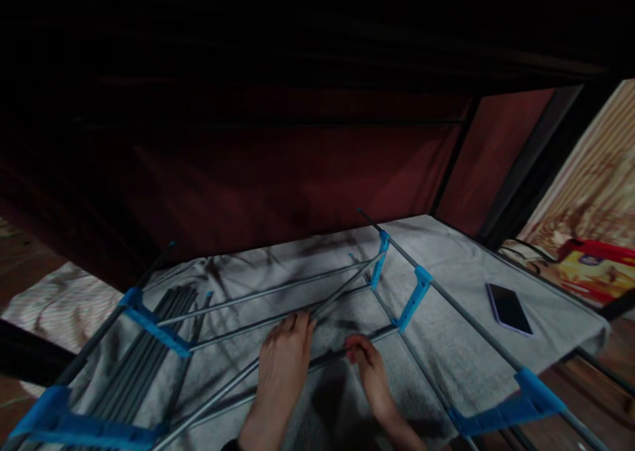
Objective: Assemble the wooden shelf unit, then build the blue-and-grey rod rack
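My left hand (pixel 285 358) is closed around a grey metal tube (pixel 340 293) that slants across a rack frame. The tube's far end comes near a blue plastic bracket (pixel 381 259) on the right side. My right hand (pixel 371 375) is at the lower crossbar (pixel 325 358), its fingers loosely curled and slightly apart, with no firm grip visible. More blue brackets join the tubes: one at back left (pixel 153 322), one at right (pixel 414 299), and larger ones at front left (pixel 84 421) and front right (pixel 510 405).
Several loose grey tubes (pixel 143 352) lie side by side at left on the grey cloth (pixel 449 259). A phone (pixel 509 309) rests on the cloth at right. Beyond it is a red and yellow package (pixel 598 272). A dark red panel (pixel 297 180) rises behind, with a dark post (pixel 536 166) at right.
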`<act>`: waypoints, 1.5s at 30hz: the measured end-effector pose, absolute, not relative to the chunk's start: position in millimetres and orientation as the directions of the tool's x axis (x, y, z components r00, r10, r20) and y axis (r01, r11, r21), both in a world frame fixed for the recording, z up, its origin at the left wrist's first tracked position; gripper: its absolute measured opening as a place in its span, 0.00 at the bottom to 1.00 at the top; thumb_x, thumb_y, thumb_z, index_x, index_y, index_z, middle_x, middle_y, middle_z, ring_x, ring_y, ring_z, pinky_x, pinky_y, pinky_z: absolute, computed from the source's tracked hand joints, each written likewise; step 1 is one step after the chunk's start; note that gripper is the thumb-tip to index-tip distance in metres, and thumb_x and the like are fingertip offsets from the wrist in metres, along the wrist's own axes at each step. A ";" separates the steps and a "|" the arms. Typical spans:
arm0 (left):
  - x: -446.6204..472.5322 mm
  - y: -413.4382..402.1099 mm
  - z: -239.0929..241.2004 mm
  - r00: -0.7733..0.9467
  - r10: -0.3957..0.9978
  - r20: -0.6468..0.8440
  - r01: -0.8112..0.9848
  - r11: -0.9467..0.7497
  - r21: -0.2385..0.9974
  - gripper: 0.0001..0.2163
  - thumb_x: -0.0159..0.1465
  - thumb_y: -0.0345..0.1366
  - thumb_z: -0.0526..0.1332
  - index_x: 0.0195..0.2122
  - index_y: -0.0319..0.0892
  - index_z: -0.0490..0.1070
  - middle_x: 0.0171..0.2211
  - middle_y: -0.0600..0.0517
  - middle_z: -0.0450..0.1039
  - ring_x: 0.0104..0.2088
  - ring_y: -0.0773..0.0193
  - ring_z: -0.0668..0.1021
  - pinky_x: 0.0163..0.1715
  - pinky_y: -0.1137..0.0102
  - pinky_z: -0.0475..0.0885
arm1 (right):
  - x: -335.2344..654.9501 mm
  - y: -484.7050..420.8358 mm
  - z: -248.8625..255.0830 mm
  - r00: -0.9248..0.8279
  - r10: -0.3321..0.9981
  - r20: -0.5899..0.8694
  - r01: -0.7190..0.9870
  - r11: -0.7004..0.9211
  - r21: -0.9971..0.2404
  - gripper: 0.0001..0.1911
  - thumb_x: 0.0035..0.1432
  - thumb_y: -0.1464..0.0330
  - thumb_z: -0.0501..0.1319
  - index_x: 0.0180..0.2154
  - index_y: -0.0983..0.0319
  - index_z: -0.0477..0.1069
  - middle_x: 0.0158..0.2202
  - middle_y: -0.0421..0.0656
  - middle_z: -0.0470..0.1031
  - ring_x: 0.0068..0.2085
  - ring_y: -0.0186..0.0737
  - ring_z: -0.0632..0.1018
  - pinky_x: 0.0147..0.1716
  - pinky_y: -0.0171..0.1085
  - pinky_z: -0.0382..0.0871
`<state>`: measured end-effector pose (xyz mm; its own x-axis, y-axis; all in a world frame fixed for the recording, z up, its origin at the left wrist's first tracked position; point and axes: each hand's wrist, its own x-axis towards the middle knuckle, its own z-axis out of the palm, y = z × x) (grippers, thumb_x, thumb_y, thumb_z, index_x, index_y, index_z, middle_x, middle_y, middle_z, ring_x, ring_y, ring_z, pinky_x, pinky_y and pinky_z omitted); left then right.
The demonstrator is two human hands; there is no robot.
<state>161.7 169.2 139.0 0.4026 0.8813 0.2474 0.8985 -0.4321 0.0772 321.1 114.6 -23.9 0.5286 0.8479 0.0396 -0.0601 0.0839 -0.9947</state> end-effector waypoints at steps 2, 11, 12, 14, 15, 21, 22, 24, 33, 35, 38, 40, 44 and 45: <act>158.2 167.1 126.9 0.396 0.893 0.215 0.900 -0.423 0.101 0.15 0.72 0.37 0.49 0.52 0.45 0.73 0.41 0.47 0.79 0.38 0.56 0.82 0.38 0.65 0.74 | 335.9 126.9 -4.2 0.574 0.819 0.013 -0.135 0.111 -0.985 0.13 0.54 0.56 0.61 0.35 0.58 0.76 0.33 0.43 0.78 0.33 0.42 0.76 0.33 0.39 0.69; 146.6 168.4 99.8 0.417 0.901 0.119 0.860 -0.433 0.271 0.17 0.73 0.38 0.46 0.53 0.46 0.74 0.45 0.48 0.80 0.40 0.58 0.83 0.38 0.67 0.76 | 365.7 159.4 62.4 0.551 0.819 -0.160 -0.487 0.160 -0.858 0.20 0.50 0.53 0.69 0.40 0.59 0.77 0.34 0.43 0.80 0.34 0.43 0.79 0.36 0.43 0.74; 146.4 168.5 98.4 0.419 0.901 0.111 0.859 -0.433 0.274 0.17 0.73 0.38 0.46 0.52 0.46 0.74 0.44 0.48 0.81 0.40 0.58 0.83 0.38 0.67 0.76 | 363.5 159.2 64.2 0.531 0.830 -0.170 -0.515 0.157 -0.843 0.20 0.50 0.53 0.70 0.39 0.59 0.77 0.33 0.43 0.80 0.33 0.42 0.80 0.36 0.43 0.74; 146.9 168.3 96.1 0.423 0.901 0.096 0.857 -0.433 0.279 0.17 0.73 0.37 0.46 0.52 0.46 0.74 0.44 0.48 0.81 0.39 0.58 0.83 0.37 0.68 0.76 | 357.1 157.6 65.7 0.489 0.853 -0.180 -0.562 0.151 -0.813 0.19 0.49 0.53 0.72 0.38 0.59 0.77 0.33 0.42 0.80 0.33 0.42 0.80 0.36 0.43 0.75; 147.5 168.1 95.1 0.423 0.902 0.090 0.857 -0.430 0.283 0.18 0.73 0.37 0.46 0.52 0.46 0.74 0.44 0.48 0.81 0.39 0.58 0.83 0.37 0.68 0.76 | 353.3 156.4 65.8 0.468 0.865 -0.182 -0.581 0.146 -0.801 0.19 0.48 0.54 0.72 0.37 0.59 0.77 0.33 0.42 0.80 0.34 0.42 0.80 0.37 0.42 0.75; 150.3 165.6 92.2 0.440 0.895 0.071 0.839 -0.438 0.322 0.17 0.73 0.38 0.46 0.51 0.45 0.73 0.45 0.48 0.81 0.42 0.58 0.83 0.40 0.66 0.75 | 331.4 149.7 64.7 0.367 0.909 -0.198 -0.614 0.078 -0.785 0.22 0.45 0.56 0.75 0.39 0.61 0.77 0.35 0.44 0.81 0.33 0.40 0.80 0.38 0.42 0.74; 150.1 165.3 91.7 0.442 0.894 0.070 0.837 -0.439 0.328 0.17 0.73 0.38 0.46 0.51 0.45 0.73 0.45 0.48 0.81 0.42 0.57 0.83 0.41 0.66 0.75 | 329.3 149.0 64.1 0.365 0.909 -0.201 -0.616 0.074 -0.784 0.23 0.45 0.55 0.75 0.39 0.61 0.77 0.34 0.44 0.81 0.32 0.40 0.80 0.37 0.42 0.74; 149.2 165.1 90.3 0.433 0.898 0.078 0.837 -0.433 0.335 0.16 0.73 0.38 0.47 0.51 0.45 0.73 0.45 0.47 0.80 0.42 0.57 0.83 0.41 0.65 0.75 | 327.0 148.1 62.1 0.367 0.906 -0.211 -0.623 0.071 -0.779 0.23 0.44 0.55 0.75 0.39 0.62 0.77 0.33 0.43 0.80 0.32 0.40 0.80 0.36 0.42 0.75; 142.8 163.9 81.2 0.459 0.874 0.157 0.777 -0.481 0.407 0.13 0.71 0.39 0.49 0.47 0.47 0.72 0.42 0.49 0.80 0.39 0.58 0.83 0.37 0.66 0.76 | 329.8 133.8 52.8 0.421 0.872 -0.249 -0.618 0.074 -0.783 0.16 0.47 0.58 0.74 0.34 0.59 0.76 0.29 0.38 0.75 0.32 0.38 0.77 0.35 0.38 0.72; 141.1 162.1 79.3 0.467 0.865 0.184 0.764 -0.500 0.408 0.13 0.71 0.40 0.49 0.46 0.47 0.72 0.41 0.49 0.80 0.39 0.58 0.83 0.37 0.66 0.76 | 330.5 127.6 53.6 0.419 0.874 -0.247 -0.602 0.064 -0.796 0.13 0.49 0.59 0.73 0.34 0.57 0.76 0.30 0.38 0.74 0.33 0.38 0.77 0.36 0.39 0.71; 140.5 159.4 76.0 0.477 0.855 0.202 0.745 -0.516 0.423 0.13 0.71 0.40 0.49 0.46 0.48 0.73 0.41 0.50 0.80 0.38 0.58 0.83 0.37 0.66 0.77 | 331.4 119.9 54.4 0.417 0.875 -0.247 -0.589 0.054 -0.806 0.10 0.52 0.59 0.71 0.34 0.56 0.76 0.30 0.38 0.73 0.33 0.39 0.76 0.37 0.40 0.71; 140.8 158.3 73.5 0.482 0.853 0.199 0.739 -0.518 0.432 0.13 0.71 0.40 0.49 0.45 0.48 0.73 0.40 0.50 0.80 0.38 0.59 0.83 0.36 0.67 0.77 | 332.3 116.1 53.6 0.423 0.872 -0.247 -0.590 0.058 -0.805 0.10 0.52 0.60 0.70 0.35 0.55 0.77 0.30 0.38 0.73 0.33 0.39 0.75 0.36 0.39 0.71; 139.9 157.6 67.4 0.493 0.843 0.216 0.718 -0.534 0.447 0.12 0.70 0.41 0.51 0.45 0.48 0.73 0.39 0.50 0.81 0.37 0.59 0.83 0.35 0.67 0.77 | 335.3 109.7 49.7 0.437 0.869 -0.231 -0.572 0.071 -0.817 0.11 0.51 0.59 0.71 0.37 0.55 0.78 0.33 0.39 0.73 0.35 0.38 0.76 0.36 0.39 0.72; 139.3 157.5 65.8 0.498 0.836 0.229 0.706 -0.545 0.452 0.12 0.70 0.41 0.51 0.45 0.48 0.73 0.39 0.50 0.81 0.37 0.59 0.83 0.35 0.67 0.77 | 336.2 108.0 48.7 0.445 0.866 -0.228 -0.565 0.075 -0.821 0.12 0.51 0.59 0.71 0.37 0.56 0.78 0.34 0.40 0.74 0.35 0.39 0.76 0.36 0.39 0.73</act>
<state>139.3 157.5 65.8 0.4984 0.8363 0.2287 0.7063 -0.5446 0.4523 336.2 108.0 48.7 0.4451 0.8660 -0.2277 -0.5653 0.0745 -0.8215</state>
